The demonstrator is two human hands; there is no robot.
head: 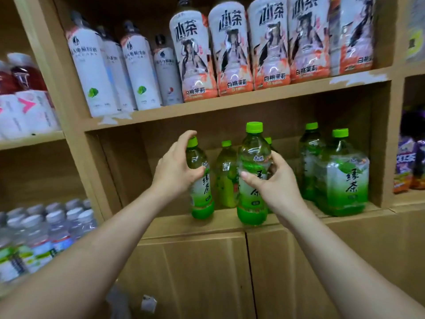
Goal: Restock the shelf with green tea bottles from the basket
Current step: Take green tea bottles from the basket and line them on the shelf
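Observation:
My left hand grips a green tea bottle near its neck; the bottle stands upright at the front edge of the lower shelf. My right hand holds a second green tea bottle round its middle, with its base at the shelf's front edge; I cannot tell whether it touches the board. Behind and between them stands another green tea bottle. A shrink-wrapped pack of green tea bottles sits at the right of the same shelf. The basket is out of view.
The shelf above carries white bottles on the left and peach tea bottles on the right. Water bottles fill the lower left bay. Purple packets lie in the right bay. Cardboard cabinet doors close the space below.

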